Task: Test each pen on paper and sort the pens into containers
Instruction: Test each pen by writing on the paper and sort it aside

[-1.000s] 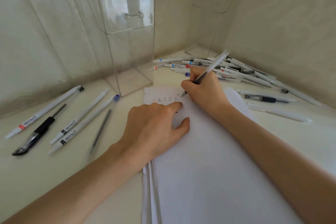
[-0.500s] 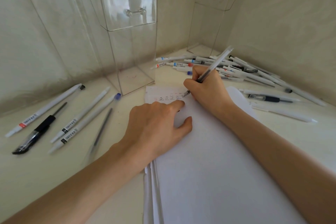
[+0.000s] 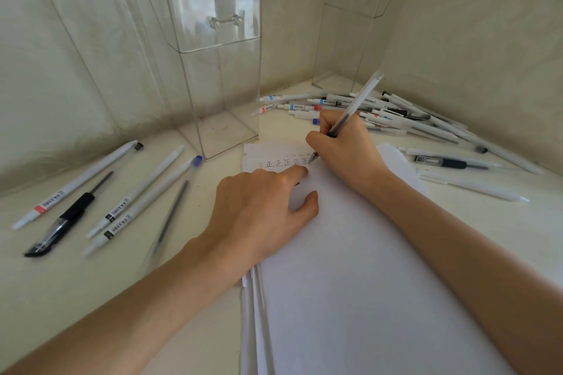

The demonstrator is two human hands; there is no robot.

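Note:
My right hand [image 3: 344, 149] grips a clear-barrelled pen [image 3: 358, 102], its tip touching the white paper [image 3: 350, 268] at the end of a row of written characters [image 3: 283, 163]. My left hand [image 3: 262, 210] rests flat on the paper just below that row, fingers spread. A heap of white pens [image 3: 380, 113] lies behind my right hand in the corner. Several more pens [image 3: 100, 195] lie side by side on the table to the left. A tall clear container [image 3: 219, 76] stands behind the paper; a second clear container [image 3: 350, 39] stands in the far corner.
Three pens [image 3: 451, 163] lie to the right of the paper. The paper is a stack of several sheets reaching to the near edge. Pale walls close the table in behind and on the right.
My right hand has moved slightly to the right along the row, and one more character has appeared. My left hand has stayed on the paper.

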